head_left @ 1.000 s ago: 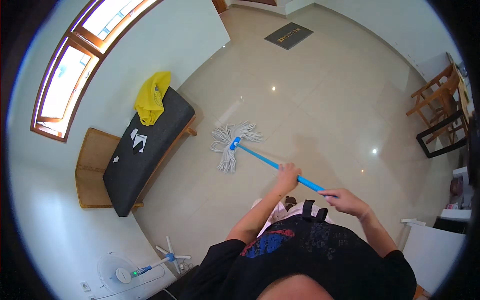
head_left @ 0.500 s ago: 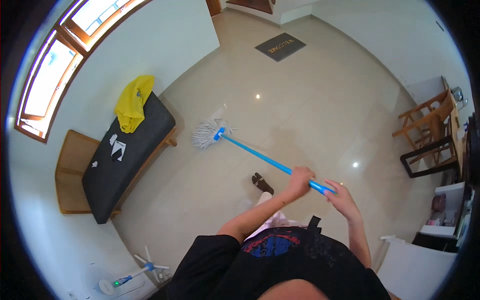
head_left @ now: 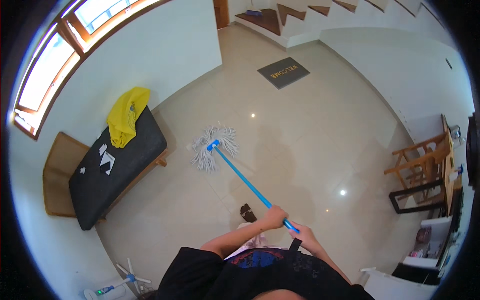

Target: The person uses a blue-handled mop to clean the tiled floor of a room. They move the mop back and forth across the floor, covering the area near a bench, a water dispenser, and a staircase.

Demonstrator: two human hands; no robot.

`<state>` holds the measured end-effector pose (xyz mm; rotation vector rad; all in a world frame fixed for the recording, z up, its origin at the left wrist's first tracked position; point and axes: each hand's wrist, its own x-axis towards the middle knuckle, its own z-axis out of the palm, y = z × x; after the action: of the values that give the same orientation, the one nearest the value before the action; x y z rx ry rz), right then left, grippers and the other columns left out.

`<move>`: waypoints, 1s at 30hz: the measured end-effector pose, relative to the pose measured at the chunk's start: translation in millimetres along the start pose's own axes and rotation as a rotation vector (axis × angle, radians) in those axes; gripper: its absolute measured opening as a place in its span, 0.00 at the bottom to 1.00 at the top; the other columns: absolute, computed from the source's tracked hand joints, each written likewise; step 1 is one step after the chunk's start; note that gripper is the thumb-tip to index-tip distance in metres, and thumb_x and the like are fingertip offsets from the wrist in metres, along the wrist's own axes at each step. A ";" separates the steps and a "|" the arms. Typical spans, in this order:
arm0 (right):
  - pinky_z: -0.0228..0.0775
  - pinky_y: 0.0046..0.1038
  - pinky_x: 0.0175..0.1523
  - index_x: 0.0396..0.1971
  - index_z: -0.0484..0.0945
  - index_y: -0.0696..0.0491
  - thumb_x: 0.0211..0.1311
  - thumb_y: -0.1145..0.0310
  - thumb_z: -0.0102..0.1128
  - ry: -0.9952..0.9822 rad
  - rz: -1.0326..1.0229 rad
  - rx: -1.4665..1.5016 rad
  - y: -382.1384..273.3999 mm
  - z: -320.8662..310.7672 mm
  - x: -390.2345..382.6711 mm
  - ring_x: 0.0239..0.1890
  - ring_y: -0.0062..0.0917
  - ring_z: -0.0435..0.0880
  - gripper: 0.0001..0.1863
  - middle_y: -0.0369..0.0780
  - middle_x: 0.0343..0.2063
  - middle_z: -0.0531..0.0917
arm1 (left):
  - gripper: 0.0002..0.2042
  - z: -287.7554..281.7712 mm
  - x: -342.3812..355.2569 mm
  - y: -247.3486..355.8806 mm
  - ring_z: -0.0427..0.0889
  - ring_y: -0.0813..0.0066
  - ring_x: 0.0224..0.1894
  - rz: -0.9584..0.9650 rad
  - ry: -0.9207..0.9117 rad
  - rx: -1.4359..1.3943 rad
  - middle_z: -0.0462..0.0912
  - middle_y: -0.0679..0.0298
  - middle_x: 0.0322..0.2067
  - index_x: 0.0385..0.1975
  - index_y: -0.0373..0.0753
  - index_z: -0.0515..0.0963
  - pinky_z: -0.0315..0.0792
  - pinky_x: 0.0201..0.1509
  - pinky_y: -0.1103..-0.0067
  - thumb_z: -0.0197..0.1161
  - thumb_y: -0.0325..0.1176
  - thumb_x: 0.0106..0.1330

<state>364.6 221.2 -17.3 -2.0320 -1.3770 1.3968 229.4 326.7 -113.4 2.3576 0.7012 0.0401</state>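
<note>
Both hands are closed around the blue mop handle (head_left: 247, 182) near its upper end. The left hand (head_left: 274, 218) wraps it slightly lower down the shaft, and the right hand (head_left: 303, 234) clasps the very top, just behind the left. From this grip the thin, straight, smooth handle runs forward and to the person's left, down to a blue clamp that holds the mop head (head_left: 214, 148).

The mop head is a fan of pale, stringy cords, limp and spread flat on the tiled floor (head_left: 320, 130). It lies just beside the near corner of the black bench (head_left: 117, 172), apart from it by a narrow strip of tile. A bare foot (head_left: 247, 212) shows on the floor close under the left hand.

The step in hand looks like a mopping stroke, with the cords pressed out at full reach. The next move likely calls for a steady pull or sweep that keeps the strings flat and clear of the bench leg.

The floor is glossy cream tile, with lamp glints on it. The bench has a matt black padded top on a wooden frame; a crumpled yellow cloth (head_left: 126, 116) lies on its far end, and small white paper scraps on its middle. Well beyond the bench, towards the stairs, lies a dark rectangular doormat (head_left: 283, 72).
</note>
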 end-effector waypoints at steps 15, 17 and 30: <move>0.67 0.21 0.30 0.53 0.70 0.52 0.56 0.70 0.53 0.142 -0.302 0.000 -69.1 -43.2 195.3 0.23 0.15 0.72 0.21 0.36 0.26 0.78 | 0.14 -72.9 95.3 -104.8 0.61 0.42 0.56 -0.215 0.676 -0.158 0.71 0.52 0.43 0.36 0.43 0.73 0.52 0.57 0.49 0.59 0.25 0.47; 0.65 0.18 0.28 0.53 0.70 0.52 0.57 0.72 0.52 0.114 -0.081 0.120 -58.2 -78.0 135.7 0.22 0.13 0.70 0.21 0.32 0.27 0.76 | 0.10 -33.1 115.2 -65.6 0.64 0.43 0.53 -0.063 0.616 -0.244 0.73 0.53 0.37 0.33 0.44 0.75 0.53 0.54 0.48 0.57 0.26 0.48; 0.68 0.23 0.29 0.50 0.72 0.57 0.56 0.69 0.53 0.146 0.161 0.197 -63.6 -131.5 168.6 0.22 0.17 0.74 0.20 0.33 0.19 0.75 | 0.12 -93.1 188.4 -76.3 0.65 0.53 0.55 0.212 0.257 -0.114 0.71 0.57 0.40 0.33 0.44 0.71 0.54 0.61 0.57 0.60 0.26 0.48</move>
<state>452.2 425.8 -2.3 -2.1037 -0.9946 1.3575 335.0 523.7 -116.4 2.3290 0.5488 0.4701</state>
